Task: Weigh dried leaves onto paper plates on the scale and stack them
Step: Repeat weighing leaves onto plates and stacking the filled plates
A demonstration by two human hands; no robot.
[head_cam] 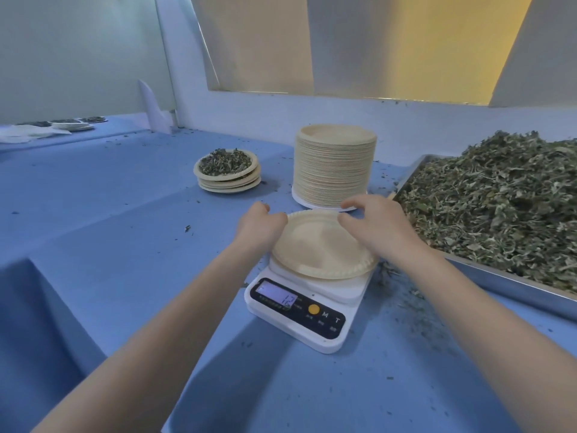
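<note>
Paper plate [321,245] sits empty on the scale [307,303], our left hand [260,225] gripping its left rim and our right hand [374,228] curled over the right rim, though we can't tell if that one's actually pinching. We'd centre it flat so no edge hangs unevenly. Then we'd let go completely and zero the display [276,296] before grabbing from the dried leaves [499,207].

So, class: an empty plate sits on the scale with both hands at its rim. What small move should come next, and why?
Probably let go of the empty plate and press the scale's T key. The display isn't at zero, and both the left hand and right hand touch the rim. Then take leaves from the tray.
</note>
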